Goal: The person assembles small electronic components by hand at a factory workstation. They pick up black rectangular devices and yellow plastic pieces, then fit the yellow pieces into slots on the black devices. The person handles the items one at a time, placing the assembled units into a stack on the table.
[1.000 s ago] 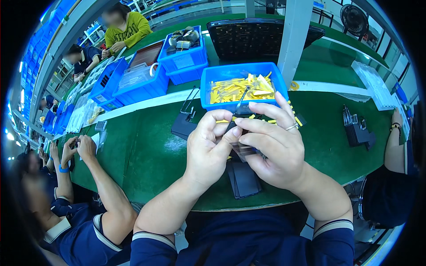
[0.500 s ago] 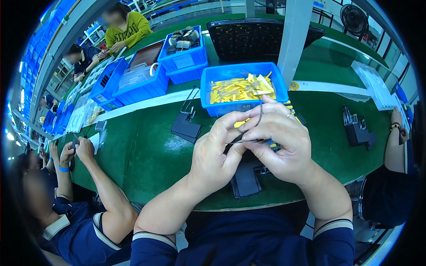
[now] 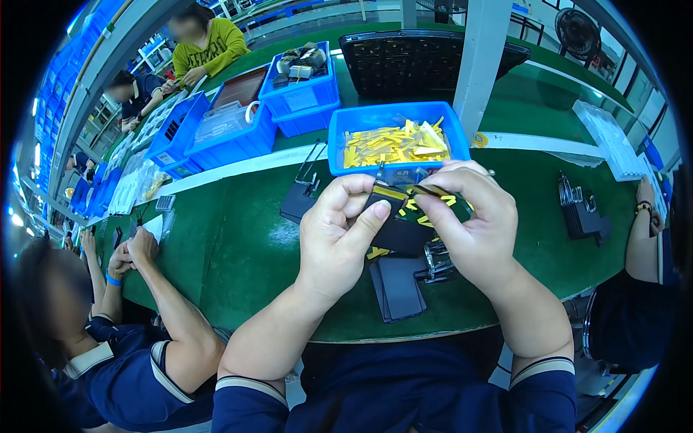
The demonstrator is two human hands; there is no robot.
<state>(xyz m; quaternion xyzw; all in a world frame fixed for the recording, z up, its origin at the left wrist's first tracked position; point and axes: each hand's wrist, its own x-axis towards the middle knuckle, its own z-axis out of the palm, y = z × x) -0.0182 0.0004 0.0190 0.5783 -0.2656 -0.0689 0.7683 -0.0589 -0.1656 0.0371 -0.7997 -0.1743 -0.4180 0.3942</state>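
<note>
My left hand (image 3: 333,234) is closed, thumb on top, around a small flat black piece (image 3: 380,205) with a yellow strip (image 3: 390,193) along its upper edge. Thumb and fingers of my right hand (image 3: 478,213) pinch a thin dark strip (image 3: 430,190) just right of that piece; whether the two are joined I cannot tell. Under the hands, loose yellow strips (image 3: 445,200) lie on the green table beside a dark flat part. Nearer to me is a stack of flat black plates (image 3: 398,289) with metal wire clips (image 3: 436,263) at its right side.
A blue bin (image 3: 393,171) full of yellow strips stands beyond my hands. More black plates with wire clips lie left (image 3: 294,200) and right (image 3: 583,219). Blue bins (image 3: 229,141) line the far left. A grey post (image 3: 479,68) rises behind. Co-workers' arms (image 3: 170,303) are at both sides.
My hands have drawn apart and turned, so the black piece with its yellow strip now shows. The fingertips were together before, with a thin dark strip curving up between them.
</note>
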